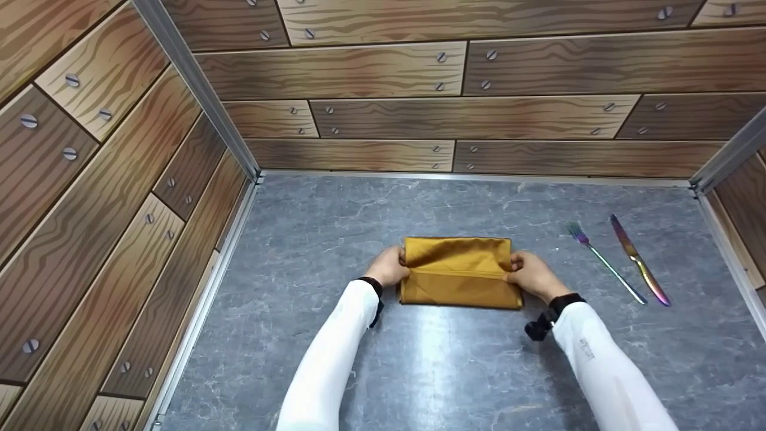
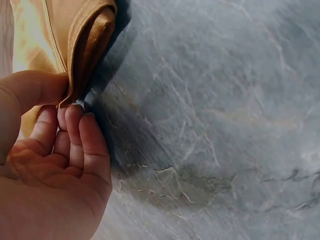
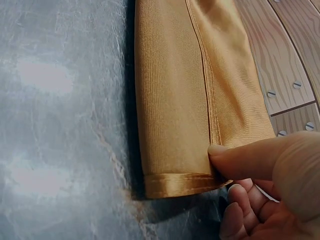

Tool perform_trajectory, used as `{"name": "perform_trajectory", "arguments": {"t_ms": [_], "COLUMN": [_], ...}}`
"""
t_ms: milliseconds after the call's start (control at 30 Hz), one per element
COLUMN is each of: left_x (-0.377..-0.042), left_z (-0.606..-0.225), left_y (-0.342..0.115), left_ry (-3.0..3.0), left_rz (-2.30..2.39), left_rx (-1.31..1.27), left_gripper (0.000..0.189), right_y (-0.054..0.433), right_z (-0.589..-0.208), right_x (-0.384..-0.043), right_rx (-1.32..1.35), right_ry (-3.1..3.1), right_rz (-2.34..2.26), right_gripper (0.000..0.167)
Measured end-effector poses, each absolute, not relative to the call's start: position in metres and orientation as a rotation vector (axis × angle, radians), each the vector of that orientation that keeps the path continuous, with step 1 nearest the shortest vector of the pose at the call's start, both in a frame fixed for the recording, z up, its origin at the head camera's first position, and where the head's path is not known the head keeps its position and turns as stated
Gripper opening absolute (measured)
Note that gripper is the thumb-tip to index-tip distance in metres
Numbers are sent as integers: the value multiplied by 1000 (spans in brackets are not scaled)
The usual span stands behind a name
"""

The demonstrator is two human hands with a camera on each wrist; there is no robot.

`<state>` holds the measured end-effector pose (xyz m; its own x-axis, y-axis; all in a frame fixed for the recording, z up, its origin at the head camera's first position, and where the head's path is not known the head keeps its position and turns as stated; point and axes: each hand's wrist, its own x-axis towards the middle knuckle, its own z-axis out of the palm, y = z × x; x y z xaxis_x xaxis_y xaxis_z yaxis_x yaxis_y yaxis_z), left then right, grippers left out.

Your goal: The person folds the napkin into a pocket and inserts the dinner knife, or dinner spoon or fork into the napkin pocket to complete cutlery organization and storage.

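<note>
A gold satin cloth napkin (image 1: 461, 290), folded into a rectangle with a hemmed edge running across its middle, lies on the grey marbled surface. My left hand (image 1: 389, 266) pinches its left side between thumb and fingers; in the left wrist view the layers of the napkin (image 2: 90, 45) bunch at the thumb tip. At the opposite side my right hand (image 1: 534, 275) pinches the right edge. The right wrist view shows that thumb pressed on the napkin (image 3: 175, 100) by the hem line, with fingers curled beneath the edge.
To the right lie a rainbow-coloured fork (image 1: 607, 263) and a matching table knife (image 1: 640, 260), side by side and slanted. Wood-patterned panels (image 1: 383, 120) wall in the back and both sides, with a metal strip (image 1: 479, 178) along the base.
</note>
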<state>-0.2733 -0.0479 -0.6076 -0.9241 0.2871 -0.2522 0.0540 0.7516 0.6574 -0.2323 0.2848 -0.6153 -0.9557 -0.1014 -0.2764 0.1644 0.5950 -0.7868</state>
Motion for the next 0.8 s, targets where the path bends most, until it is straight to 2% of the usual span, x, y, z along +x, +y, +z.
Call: {"name": "perform_trajectory", "arguments": {"t_ms": [133, 367, 467, 600, 800], "left_x": [-273, -272, -271, -271, -272], "left_z": [-608, -609, -608, -606, -606], "left_y": [-48, -48, -48, -49, -49], "left_ry": [2575, 2470, 2459, 2499, 2536], "left_rz": [1046, 1189, 1201, 1147, 1101], "left_rx": [225, 148, 138, 168, 205], "left_gripper": [26, 38, 34, 14, 28], "right_y": [286, 285, 285, 286, 286], "right_z": [-618, -619, -620, -622, -622], "right_x": [-232, -229, -228, -228, -228], "right_rx": [50, 90, 82, 72, 61], "right_ry": [2544, 2547, 2551, 2555, 2559], "right_rz": [-1311, -1333, -1337, -1344, -1354], "right_gripper": [32, 31, 31, 30, 30]}}
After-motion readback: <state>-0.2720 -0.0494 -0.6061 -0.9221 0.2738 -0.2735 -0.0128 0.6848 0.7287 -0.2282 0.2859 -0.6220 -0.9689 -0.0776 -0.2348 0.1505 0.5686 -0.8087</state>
